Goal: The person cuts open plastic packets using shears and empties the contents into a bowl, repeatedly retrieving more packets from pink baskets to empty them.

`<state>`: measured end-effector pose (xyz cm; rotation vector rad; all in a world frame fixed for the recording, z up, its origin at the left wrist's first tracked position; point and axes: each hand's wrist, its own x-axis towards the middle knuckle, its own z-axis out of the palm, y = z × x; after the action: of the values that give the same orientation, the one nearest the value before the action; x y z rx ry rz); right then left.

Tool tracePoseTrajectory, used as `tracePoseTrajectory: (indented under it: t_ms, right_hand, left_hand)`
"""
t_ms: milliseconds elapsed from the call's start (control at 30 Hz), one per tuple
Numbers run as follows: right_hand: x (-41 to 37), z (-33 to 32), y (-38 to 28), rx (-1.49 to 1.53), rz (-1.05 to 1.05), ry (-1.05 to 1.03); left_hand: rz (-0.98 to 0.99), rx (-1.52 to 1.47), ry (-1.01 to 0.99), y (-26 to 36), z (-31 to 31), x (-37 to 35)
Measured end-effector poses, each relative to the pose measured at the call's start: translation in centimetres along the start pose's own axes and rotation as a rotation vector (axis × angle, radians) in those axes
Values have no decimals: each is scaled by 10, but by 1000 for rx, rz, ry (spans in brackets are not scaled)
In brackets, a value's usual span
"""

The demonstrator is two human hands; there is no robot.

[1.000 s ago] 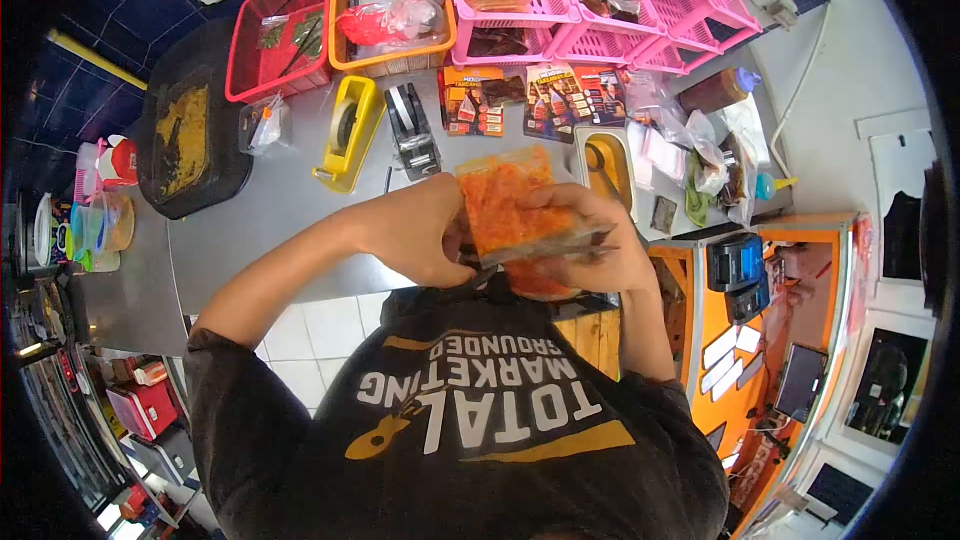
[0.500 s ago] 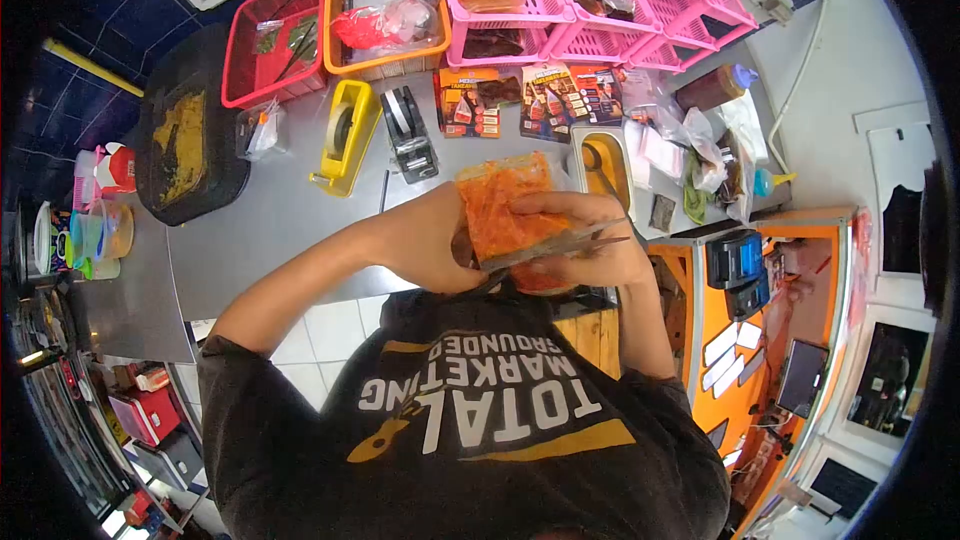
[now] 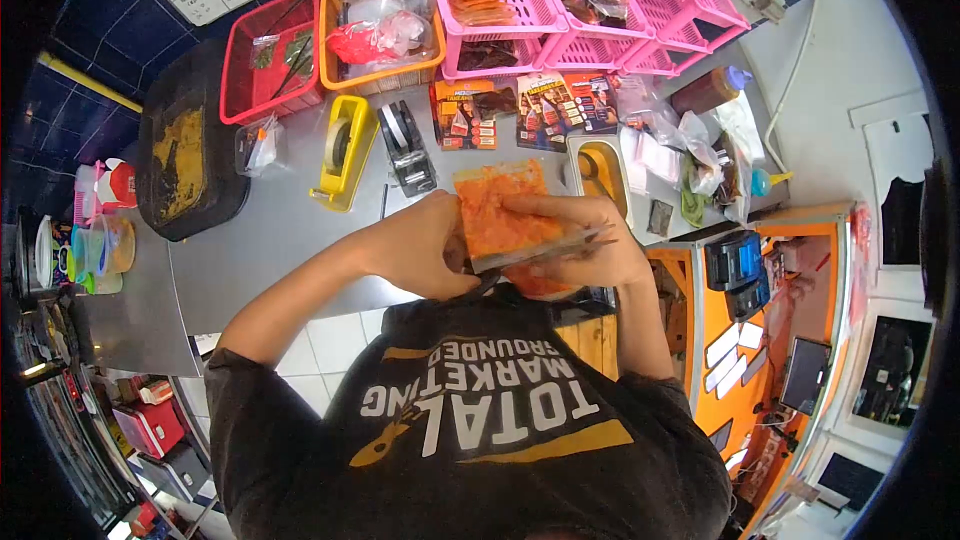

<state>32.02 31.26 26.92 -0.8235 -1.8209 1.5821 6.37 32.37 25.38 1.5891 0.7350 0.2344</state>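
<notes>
A flat clear packet with orange-red contents (image 3: 500,202) is held upright-tilted above the counter, close to the front of my dark shirt. My right hand (image 3: 590,240) grips its right side, the thumb lying across the front. On the left, my left hand (image 3: 425,245) is closed at the packet's lower left edge, round what look like scissor handles, mostly hidden. Grey blades (image 3: 540,247) run from there across the packet's lower part, their tips near my right fingers. More orange-red material (image 3: 540,283) shows below the blades; whether it is a second packet is unclear.
Beyond my hands stand a yellow tape dispenser (image 3: 345,155), a black one (image 3: 407,150), leaflets (image 3: 465,115) and a metal tray (image 3: 573,165) with a spoon. Red (image 3: 232,75), orange (image 3: 437,40) and pink baskets (image 3: 555,25) line the back. A black tray (image 3: 232,190) lies left.
The view has shifted slightly, so the counter items appear lower. The packet is tilted a little differently, and both hands keep nearly the same hold.
</notes>
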Motion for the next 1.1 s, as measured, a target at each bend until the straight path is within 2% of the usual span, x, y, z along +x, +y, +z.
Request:
tracePoseTrajectory:
  t_ms: [67,133,167,200,233,267,300,367,400,467,533,567,633,667,700,733,767,800,833,900,967,1033,1100]
  right_hand:
    - [0,0,2,63,91,17]
    - [2,6,-6,81,143,20]
    - [3,8,-9,97,195,22]
    - [4,7,-5,97,197,20]
    - [5,4,2,37,110,12]
    - [6,3,5,-22,25,5]
    - [6,4,2,-20,29,4]
    - [8,4,-7,33,225,-1]
    - [9,3,-4,33,228,-2]
    - [12,-1,6,-37,60,-35]
    - [17,-2,4,-98,69,-32]
    - [20,-3,2,-162,75,-29]
    - [26,-13,12,-73,32,19]
    - [30,-21,13,21,-9,68]
    - [38,-33,7,7,-26,69]
    - [51,-49,-2,-8,80,159]
    - [66,-64,-8,-19,188,251]
    - [86,-79,-11,-50,180,277]
    - [110,-96,-13,-79,176,303]
    - [171,-136,-4,-630,-141,355]
    - [232,-152,-16,-602,-8,367]
    - [304,-183,9,-538,141,395]
    - [359,-188,8,-608,256,432]
  left_hand:
    - [-8,-79,5,-8,1,3]
    - [-2,129,20,-10,0,3]
    - [-2,128,20,-8,0,4]
    - [102,110,36,-2,0,6]
    - [205,92,53,2,0,8]
    - [203,89,53,4,-1,8]
    - [189,74,60,6,-2,9]
    - [175,56,66,5,-2,12]
    - [180,8,52,2,-2,14]
    - [183,-43,39,4,-4,16]
    - [-286,-230,-74,15,-11,16]
    - [-284,-233,-74,10,-10,17]
    - [267,8,169,-7,-9,19]
    - [279,22,174,-11,-14,17]
    - [186,-87,108,-15,-21,13]
    - [94,-192,42,-22,-28,9]
    - [154,-366,81,-36,-30,5]
    - [164,-351,80,-38,-33,-1]
    - [149,-484,132,-40,-35,-6]
    - [119,-659,203,-50,-37,-14]
    - [116,-702,260,-59,-35,-12]
    - [115,-731,367,-70,-31,-8]
    - [110,-797,396,-76,-29,-7]
